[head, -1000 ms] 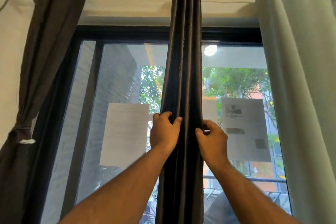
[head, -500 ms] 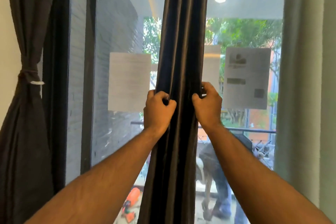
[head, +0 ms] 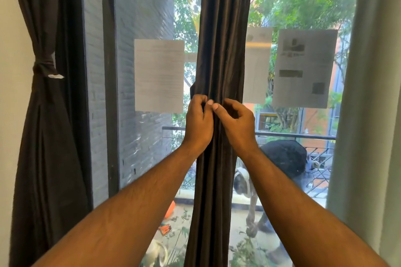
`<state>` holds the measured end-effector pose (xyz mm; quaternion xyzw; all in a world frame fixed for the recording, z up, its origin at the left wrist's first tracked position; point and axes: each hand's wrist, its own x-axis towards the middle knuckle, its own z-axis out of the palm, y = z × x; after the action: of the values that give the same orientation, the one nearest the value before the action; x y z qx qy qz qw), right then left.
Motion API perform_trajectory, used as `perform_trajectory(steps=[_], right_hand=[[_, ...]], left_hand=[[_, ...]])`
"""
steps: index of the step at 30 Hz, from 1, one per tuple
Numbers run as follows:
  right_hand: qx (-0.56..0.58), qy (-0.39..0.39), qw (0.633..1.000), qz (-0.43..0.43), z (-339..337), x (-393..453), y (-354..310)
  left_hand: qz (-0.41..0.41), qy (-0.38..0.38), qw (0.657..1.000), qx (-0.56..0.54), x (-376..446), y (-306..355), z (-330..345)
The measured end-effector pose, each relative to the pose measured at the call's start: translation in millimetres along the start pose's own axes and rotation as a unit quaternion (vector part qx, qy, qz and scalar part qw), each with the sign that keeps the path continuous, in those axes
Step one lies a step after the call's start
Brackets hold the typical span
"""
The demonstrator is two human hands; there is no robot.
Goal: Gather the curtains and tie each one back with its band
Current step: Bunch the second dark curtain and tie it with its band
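we have brought our left hand [head: 198, 122] and right hand [head: 235, 124] from the edges to the front of the gathered dark brown satin curtain [head: 221, 50] at frame centre, fingertips meeting, pinching fabric; tying seems underway, though no band shows here.

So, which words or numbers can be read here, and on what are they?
None can be read.
Left sheet: faint lines of print, too blurred.
Middle sheet: too blurred, half hidden by the curtain.
Right sheet: dark blocks only, blurred.
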<state>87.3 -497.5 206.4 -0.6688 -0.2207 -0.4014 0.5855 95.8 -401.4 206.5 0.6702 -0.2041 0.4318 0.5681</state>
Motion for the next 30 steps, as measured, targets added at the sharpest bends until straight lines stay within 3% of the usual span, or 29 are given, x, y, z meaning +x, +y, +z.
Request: perform_trajectory(steps=[3, 8, 10, 14, 20, 26, 30], right_hand=[[-0.035, 0.045, 0.998, -0.016, -7.8, 2.6, 3.0], [-0.083, 0.213, 0.973, 0.014, -62.7, 14.0, 12.7], [-0.102, 0.179, 0.979, -0.004, -53.9, 8.1, 4.5], [-0.107, 0.027, 0.992, -0.063, 0.4, -14.9, -13.2], [-0.017, 0.055, 0.998, -0.04, -1.2, -23.6, -13.1], [0.031, 0.045, 0.998, -0.031, 3.0, -37.9, -9.8], [-0.011, 0.083, 0.996, -0.025, -1.9, -34.9, -8.9]], left_hand=[[0.035, 0.033, 0.997, 0.054, 3.3, -1.8, -15.0], [0.057, 0.134, 0.976, 0.162, 19.7, -14.7, -76.8], [0.057, 0.129, 0.976, 0.168, 18.1, -10.7, -77.1], [0.088, 0.049, 0.99, 0.103, -6.7, 17.8, -39.0], [0.019, -0.02, 0.998, -0.061, -19.0, 33.6, -43.9], [-0.013, -0.1, 0.988, -0.121, -42.9, 18.6, -49.3], [0.024, -0.024, 0.999, -0.024, -41.6, 4.9, -59.6]])
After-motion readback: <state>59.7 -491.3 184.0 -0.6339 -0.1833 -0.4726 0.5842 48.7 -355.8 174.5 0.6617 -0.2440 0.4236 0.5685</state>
